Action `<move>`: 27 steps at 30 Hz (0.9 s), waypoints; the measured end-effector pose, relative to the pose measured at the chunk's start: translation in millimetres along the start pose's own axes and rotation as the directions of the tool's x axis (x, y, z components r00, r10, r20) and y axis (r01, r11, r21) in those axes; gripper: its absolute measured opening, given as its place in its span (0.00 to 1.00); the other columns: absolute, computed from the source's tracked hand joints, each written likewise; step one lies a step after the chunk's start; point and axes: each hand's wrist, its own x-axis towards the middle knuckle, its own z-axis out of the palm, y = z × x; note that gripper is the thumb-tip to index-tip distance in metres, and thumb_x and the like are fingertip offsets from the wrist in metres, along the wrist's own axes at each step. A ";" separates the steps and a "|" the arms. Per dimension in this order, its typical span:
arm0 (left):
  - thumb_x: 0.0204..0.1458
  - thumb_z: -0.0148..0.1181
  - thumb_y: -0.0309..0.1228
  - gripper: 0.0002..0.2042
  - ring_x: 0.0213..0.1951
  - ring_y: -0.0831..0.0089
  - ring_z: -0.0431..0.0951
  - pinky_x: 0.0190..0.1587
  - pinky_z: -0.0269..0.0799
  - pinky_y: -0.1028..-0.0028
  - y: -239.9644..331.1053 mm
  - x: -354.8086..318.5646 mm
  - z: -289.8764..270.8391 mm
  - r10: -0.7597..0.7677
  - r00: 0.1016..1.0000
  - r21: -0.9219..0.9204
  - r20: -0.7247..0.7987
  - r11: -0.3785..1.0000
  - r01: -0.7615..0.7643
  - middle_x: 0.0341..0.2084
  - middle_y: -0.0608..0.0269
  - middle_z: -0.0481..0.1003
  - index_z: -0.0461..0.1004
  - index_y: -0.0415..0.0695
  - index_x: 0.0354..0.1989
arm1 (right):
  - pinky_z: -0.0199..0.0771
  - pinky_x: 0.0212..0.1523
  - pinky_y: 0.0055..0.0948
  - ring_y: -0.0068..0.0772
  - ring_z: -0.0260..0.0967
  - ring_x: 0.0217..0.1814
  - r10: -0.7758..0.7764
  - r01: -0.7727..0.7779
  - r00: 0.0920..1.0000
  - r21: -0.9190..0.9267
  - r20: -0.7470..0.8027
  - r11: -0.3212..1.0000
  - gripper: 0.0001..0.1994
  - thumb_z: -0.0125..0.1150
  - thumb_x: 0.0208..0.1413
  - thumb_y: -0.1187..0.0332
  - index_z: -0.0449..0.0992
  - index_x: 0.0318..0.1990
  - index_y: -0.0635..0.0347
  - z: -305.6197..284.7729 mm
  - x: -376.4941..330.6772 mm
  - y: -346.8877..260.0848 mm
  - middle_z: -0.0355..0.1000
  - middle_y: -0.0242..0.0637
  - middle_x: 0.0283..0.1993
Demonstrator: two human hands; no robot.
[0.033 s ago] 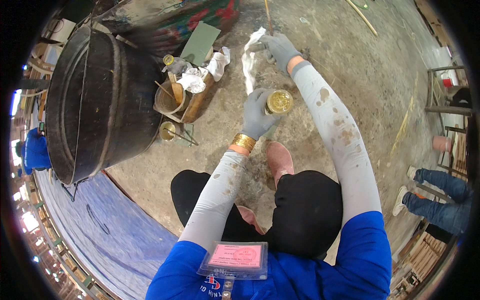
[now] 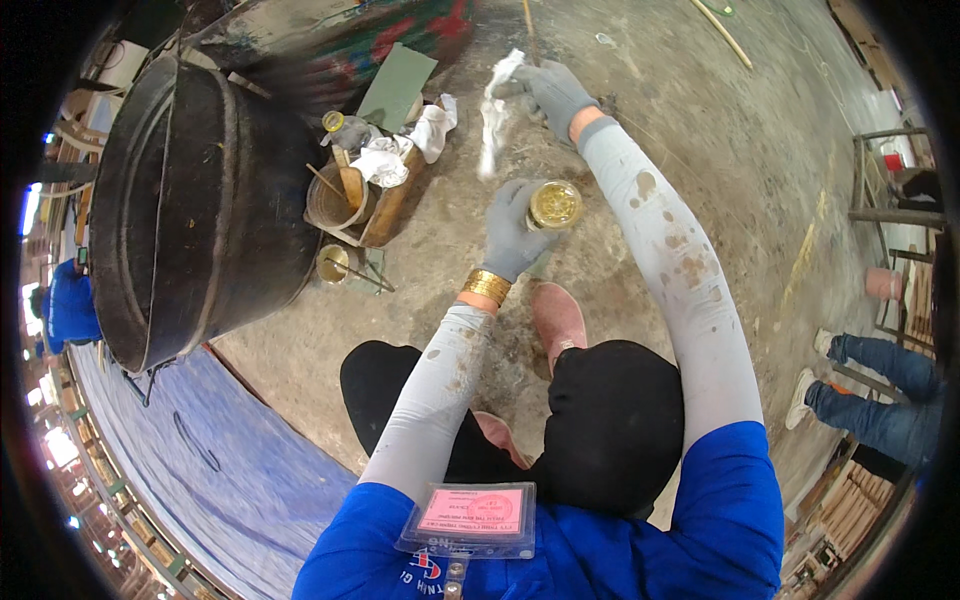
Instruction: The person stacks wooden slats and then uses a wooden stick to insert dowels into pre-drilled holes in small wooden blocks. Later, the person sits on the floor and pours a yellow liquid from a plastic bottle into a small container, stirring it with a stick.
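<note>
My gloved left hand [image 2: 513,225] is wrapped round a small round jar [image 2: 555,205] with a gold-coloured, patterned top facing up. Farther off and to the right, my gloved right hand [image 2: 556,98] pinches a strip of white cloth [image 2: 493,120], which dangles beside the fingers. Its lower end is blurred and hangs just above my left hand, apart from it. A thin stick [image 2: 529,30] runs up from behind my right hand; whether that hand grips it I cannot tell.
At the left stands a large black tub [image 2: 210,200]. Beside it, a tray [image 2: 390,205] holds white rags [image 2: 385,162] and a round container [image 2: 325,200]. A cup with a stick [image 2: 333,262] stands nearer. A blue sheet [image 2: 250,440] lies lower left; a person's legs [image 2: 870,380] show at right.
My right hand has shifted slightly up and left with the white cloth. The cloth's lower end has lifted away from my left hand. The jar has barely moved.
</note>
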 end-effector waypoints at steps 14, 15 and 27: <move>0.33 0.72 0.30 0.29 0.46 0.68 0.70 0.50 0.65 0.70 -22.7 -2.1 -0.3 -0.170 0.982 -0.174 -0.077 0.972 0.155 0.42 0.59 0.68 0.67 0.40 0.47 | 0.73 0.44 0.31 0.37 0.70 0.47 -0.144 0.176 0.984 -0.506 0.103 0.844 0.36 0.64 0.39 0.56 0.64 0.57 0.64 18.9 19.6 -54.0 0.70 0.48 0.49; 0.34 0.72 0.30 0.29 0.46 0.68 0.70 0.50 0.65 0.70 -14.7 4.7 9.2 -0.157 0.986 -0.205 -0.051 0.968 0.144 0.42 0.59 0.68 0.67 0.40 0.47 | 0.69 0.49 0.32 0.41 0.67 0.52 -0.290 0.273 0.953 -0.649 0.084 0.710 0.37 0.64 0.38 0.55 0.62 0.58 0.63 2.0 33.9 -41.5 0.68 0.50 0.52; 0.37 0.70 0.26 0.28 0.46 0.70 0.72 0.50 0.68 0.71 -8.8 15.2 0.7 -0.325 0.946 -0.379 0.001 0.875 0.301 0.44 0.55 0.72 0.65 0.36 0.48 | 0.69 0.33 0.34 0.39 0.71 0.29 -0.323 0.255 0.946 -0.620 0.003 0.742 0.18 0.46 0.51 0.59 0.73 0.42 0.62 -81.5 -49.8 27.7 0.72 0.45 0.28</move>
